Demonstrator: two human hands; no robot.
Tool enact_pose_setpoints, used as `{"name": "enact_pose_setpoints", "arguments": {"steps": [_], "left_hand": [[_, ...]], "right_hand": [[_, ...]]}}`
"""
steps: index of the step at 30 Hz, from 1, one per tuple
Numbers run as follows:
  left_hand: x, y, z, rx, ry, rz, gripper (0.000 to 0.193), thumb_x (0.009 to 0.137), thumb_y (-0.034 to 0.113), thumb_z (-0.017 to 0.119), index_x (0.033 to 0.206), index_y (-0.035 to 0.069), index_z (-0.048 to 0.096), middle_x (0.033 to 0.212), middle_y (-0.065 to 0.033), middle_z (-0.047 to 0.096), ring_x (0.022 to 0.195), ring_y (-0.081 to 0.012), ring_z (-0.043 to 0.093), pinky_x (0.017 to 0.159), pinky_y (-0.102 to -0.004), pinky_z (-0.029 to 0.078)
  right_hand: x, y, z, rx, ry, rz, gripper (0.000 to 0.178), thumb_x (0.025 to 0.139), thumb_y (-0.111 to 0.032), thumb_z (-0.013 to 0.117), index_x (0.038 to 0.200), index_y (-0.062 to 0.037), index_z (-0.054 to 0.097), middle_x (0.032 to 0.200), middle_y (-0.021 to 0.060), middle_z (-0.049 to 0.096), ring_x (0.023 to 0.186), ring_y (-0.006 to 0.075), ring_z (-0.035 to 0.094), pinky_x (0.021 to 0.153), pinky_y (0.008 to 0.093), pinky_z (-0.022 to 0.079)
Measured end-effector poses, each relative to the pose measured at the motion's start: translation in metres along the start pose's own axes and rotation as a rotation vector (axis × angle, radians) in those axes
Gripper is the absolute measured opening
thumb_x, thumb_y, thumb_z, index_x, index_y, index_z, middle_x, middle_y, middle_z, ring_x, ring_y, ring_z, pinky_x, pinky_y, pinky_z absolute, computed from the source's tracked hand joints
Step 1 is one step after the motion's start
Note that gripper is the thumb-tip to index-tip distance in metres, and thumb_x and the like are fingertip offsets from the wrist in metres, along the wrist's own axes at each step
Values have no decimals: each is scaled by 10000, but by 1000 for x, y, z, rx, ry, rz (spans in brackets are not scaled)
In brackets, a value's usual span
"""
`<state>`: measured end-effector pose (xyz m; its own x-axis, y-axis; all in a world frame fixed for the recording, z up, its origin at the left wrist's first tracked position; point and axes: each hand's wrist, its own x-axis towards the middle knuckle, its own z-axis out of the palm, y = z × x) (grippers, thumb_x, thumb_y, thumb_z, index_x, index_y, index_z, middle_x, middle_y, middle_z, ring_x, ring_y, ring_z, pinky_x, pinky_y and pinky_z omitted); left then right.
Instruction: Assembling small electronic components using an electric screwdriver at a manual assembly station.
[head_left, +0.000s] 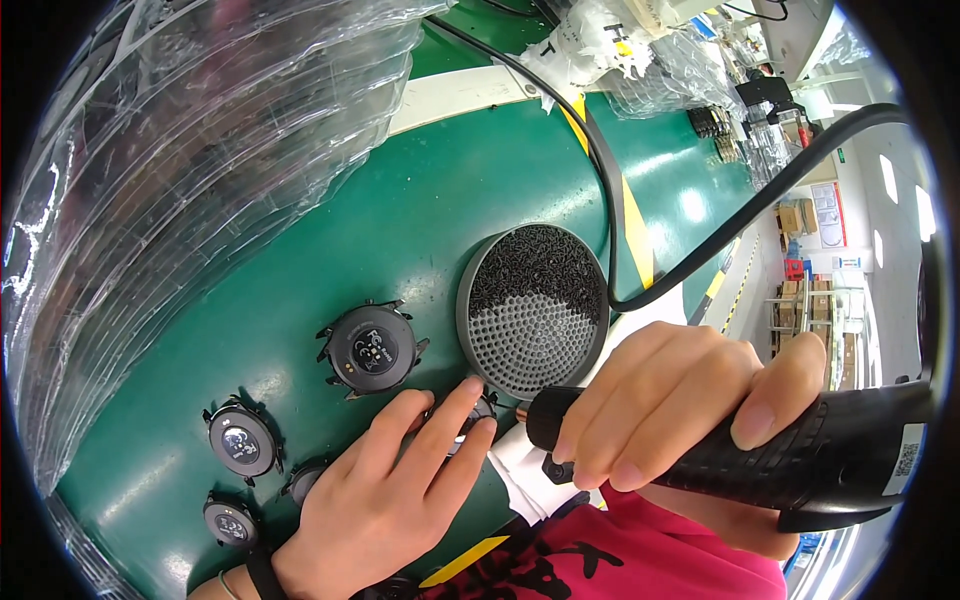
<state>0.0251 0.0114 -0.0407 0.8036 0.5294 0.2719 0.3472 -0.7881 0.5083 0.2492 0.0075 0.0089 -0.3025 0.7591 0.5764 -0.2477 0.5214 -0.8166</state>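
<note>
Below centre, watch (485, 408) partly overlain by left hand (370, 500), fingers (440, 428) parted; grip cannot be told. Driver (840, 440), clasped in right hand (670, 400), aimed left toward watch.

"What's the person wearing?"
"A bright pink shirt (680, 560) with black print (540, 578) on the front."
"And around the wrist of the bare left hand (375, 500)?"
"A black band (264, 574) and, beside it, a thin pale bracelet (228, 586)."

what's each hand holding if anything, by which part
The right hand grips the black screwdriver around its body, toward the tip; the left hand partly covers a watch case, hold unclear.
</note>
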Motion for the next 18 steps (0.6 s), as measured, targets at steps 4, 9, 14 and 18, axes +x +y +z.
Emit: {"name": "enact_pose_setpoints", "arguments": {"steps": [4,9,14,18], "left_hand": [[0,0,0,-7,3,8,395,673,51,664,1065,84,694,1276,-74,592,1014,-257,566,744,-298,556],[-5,-1,0,-9,-8,-19,394,676,50,663,1067,80,693,1271,-74,596,1015,-256,565,738,-294,557],[-6,1,0,-19,1,-23,398,679,36,658,1074,79,696,1270,-68,596,1021,-253,562,721,-282,556],[-12,-2,1,-53,19,-14,403,681,25,653,1079,78,697,1278,-68,588,1041,-249,552,705,-276,554]], "right_hand": [[1,-4,-2,-10,-24,20,531,899,-446,660,1067,-64,332,745,204,633,560,328,673,493,443,586],[-2,5,8,2,-25,21,533,905,-450,651,1073,-58,331,724,201,628,522,321,653,467,433,571],[0,4,27,-36,71,-24,294,869,-169,604,981,7,397,701,221,581,473,320,568,455,442,520],[4,3,35,-31,73,-40,179,812,-2,592,900,48,444,676,223,553,452,324,527,454,448,500]]}}
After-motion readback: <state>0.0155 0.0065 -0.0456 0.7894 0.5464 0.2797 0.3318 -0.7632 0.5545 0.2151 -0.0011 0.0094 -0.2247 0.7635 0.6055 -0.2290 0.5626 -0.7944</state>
